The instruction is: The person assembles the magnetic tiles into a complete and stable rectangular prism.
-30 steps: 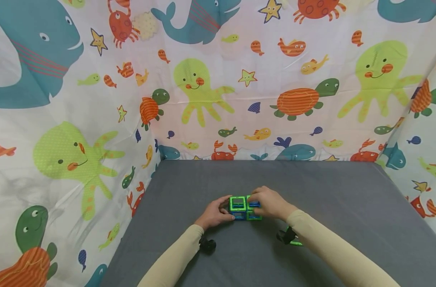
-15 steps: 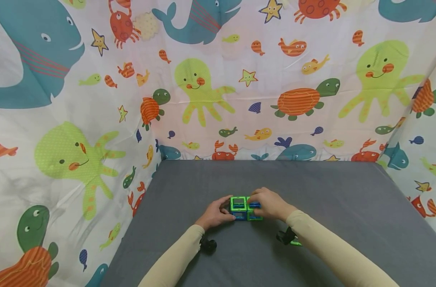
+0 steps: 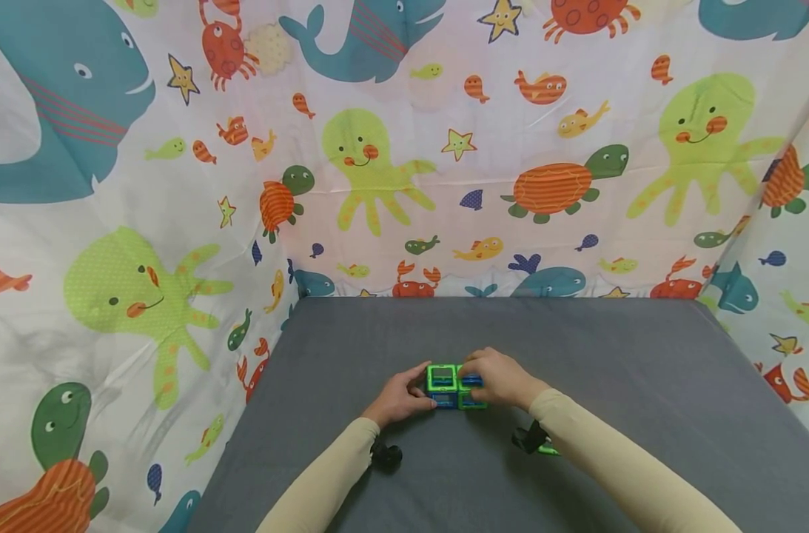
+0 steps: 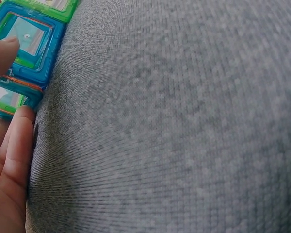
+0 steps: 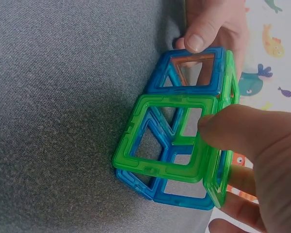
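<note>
Two joined boxes of green and blue magnetic tiles (image 3: 442,388) stand side by side on the grey cloth. My left hand (image 3: 399,398) holds the left box, its thumb on the blue front tile (image 4: 34,75) and its fingers at the left side. My right hand (image 3: 500,377) grips the right box from above. In the right wrist view the right thumb (image 5: 228,127) presses the edge of the green front tile (image 5: 157,170); the fingers reach round the far side of the green top tile (image 5: 213,182). The right hand hides part of the right box in the head view.
A green tile piece (image 3: 548,449) lies on the grey cloth (image 3: 377,333) near the right wrist, partly hidden by that wrist's black camera (image 3: 529,438). Printed sea-animal curtains (image 3: 404,148) enclose the back and sides.
</note>
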The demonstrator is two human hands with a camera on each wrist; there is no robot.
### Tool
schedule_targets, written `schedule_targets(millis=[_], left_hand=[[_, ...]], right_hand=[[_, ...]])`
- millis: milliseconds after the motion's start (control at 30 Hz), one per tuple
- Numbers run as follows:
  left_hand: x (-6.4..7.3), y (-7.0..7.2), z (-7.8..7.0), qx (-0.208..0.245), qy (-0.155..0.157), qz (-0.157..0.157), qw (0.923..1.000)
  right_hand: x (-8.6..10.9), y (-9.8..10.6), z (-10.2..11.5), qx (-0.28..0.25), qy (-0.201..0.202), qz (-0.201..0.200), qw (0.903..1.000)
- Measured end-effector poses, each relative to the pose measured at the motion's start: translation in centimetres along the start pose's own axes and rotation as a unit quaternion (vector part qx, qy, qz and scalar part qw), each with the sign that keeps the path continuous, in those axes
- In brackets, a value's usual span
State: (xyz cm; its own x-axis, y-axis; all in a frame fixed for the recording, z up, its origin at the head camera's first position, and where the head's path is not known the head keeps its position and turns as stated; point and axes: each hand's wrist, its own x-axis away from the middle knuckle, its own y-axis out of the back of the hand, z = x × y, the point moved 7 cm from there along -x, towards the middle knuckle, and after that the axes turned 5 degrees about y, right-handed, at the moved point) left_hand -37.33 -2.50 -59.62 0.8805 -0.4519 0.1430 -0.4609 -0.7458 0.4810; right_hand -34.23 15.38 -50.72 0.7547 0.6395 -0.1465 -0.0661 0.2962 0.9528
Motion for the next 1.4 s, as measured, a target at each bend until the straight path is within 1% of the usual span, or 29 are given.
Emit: schedule_targets(millis=[167, 367, 567, 700, 867, 967, 1067, 1233, 1400], left_hand=[[-0.1, 0.0, 0.2, 0.000, -0.002, -0.002, 1.0000], [0.0, 0.0, 0.1, -0.004, 0.000, -0.003, 1.0000], [0.0, 0.1, -0.1, -0.006, 0.001, -0.006, 1.0000], [0.0, 0.0, 0.0, -0.007, 0.000, -0.005, 1.0000], [-0.1, 0.0, 0.3, -0.007, -0.002, -0.005, 1.0000], [-0.1, -0.1, 0.3, -0.006, -0.003, -0.006, 1.0000], [0.0, -0.1, 0.2, -0.006, -0.001, -0.006, 1.0000], [0.0, -0.2, 0.3, -0.005, -0.003, -0.004, 1.0000], [0.0, -0.2, 0.2, -0.004, -0.007, -0.003, 1.0000]], right_hand=[[0.1, 0.0, 0.1, 0.006, 0.001, -0.001, 1.0000], [0.2, -0.1, 0.0, 0.012, 0.002, -0.008, 0.9999], [0.3, 0.0, 0.0, 0.011, 0.002, -0.015, 0.9998], [0.4, 0.0, -0.1, 0.007, 0.003, -0.018, 0.9998], [0.9, 0.5, -0.8, 0.000, -0.025, -0.019, 0.9995], [1.7, 1.3, -1.6, 0.001, -0.052, -0.021, 0.9984], [3.1, 2.3, -2.5, 0.009, -0.066, -0.024, 0.9975], [5.7, 3.5, -4.1, 0.021, -0.078, -0.022, 0.9965], [8.0, 3.7, -5.0, 0.027, -0.086, -0.008, 0.9959]])
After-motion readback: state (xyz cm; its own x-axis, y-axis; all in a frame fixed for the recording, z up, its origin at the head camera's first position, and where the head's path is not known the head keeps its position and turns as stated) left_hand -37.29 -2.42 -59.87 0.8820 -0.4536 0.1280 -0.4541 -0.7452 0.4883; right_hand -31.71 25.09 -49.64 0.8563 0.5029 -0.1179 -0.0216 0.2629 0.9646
